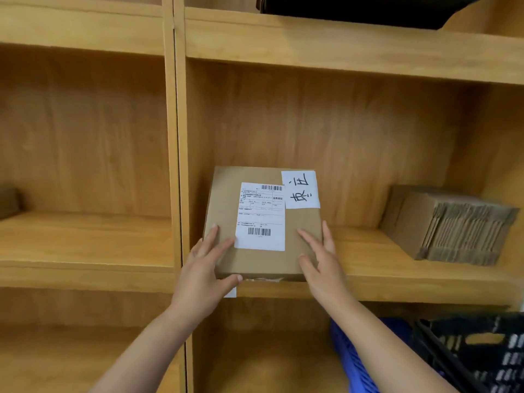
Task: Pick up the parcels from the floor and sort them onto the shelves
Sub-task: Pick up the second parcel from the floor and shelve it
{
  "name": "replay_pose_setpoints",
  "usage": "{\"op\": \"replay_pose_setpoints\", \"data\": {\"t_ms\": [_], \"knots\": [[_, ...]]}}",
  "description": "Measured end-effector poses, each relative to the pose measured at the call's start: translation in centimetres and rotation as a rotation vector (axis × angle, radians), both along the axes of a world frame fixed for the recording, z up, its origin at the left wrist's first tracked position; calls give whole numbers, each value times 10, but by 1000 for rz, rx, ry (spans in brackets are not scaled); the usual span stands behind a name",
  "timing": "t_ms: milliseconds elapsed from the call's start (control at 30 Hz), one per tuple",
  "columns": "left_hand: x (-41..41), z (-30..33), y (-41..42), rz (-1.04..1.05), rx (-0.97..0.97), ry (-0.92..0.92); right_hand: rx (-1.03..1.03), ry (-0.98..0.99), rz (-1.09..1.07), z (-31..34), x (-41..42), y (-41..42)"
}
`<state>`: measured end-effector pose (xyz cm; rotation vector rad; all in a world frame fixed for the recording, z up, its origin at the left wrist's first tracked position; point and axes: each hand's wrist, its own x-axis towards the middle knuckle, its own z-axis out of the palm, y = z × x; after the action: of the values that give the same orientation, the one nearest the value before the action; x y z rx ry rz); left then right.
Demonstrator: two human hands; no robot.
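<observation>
Two hands, left hand (202,268) and right hand (320,260), partly cover parcel (263,222).

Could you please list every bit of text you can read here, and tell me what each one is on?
"东正", handwritten, reads sideways: white slip on the cardboard parcel.
"业务类型": shipping label on the same parcel; the barcodes and remaining print are too small to read.
White paper tag under the parcel: text hidden.

The parcel (262,222) under my hands is plain brown cardboard with a white shipping label (261,215) printed in black barcodes, and a white slip (300,189) with black handwriting. The shelving (340,43) is honey-yellow woodgrain. At right, a tan stack of flattened cartons (450,225) shows ribbed edges. Lower right: a blue basket (354,361) and a black crate (482,350).
</observation>
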<state>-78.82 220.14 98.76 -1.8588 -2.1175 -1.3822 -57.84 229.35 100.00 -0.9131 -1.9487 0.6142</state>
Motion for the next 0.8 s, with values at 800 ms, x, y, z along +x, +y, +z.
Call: {"op": "replay_pose_setpoints", "data": {"t_ms": [800], "knots": [[-3, 8, 62, 247, 23, 551, 109, -384, -102, 11, -13, 76]]}}
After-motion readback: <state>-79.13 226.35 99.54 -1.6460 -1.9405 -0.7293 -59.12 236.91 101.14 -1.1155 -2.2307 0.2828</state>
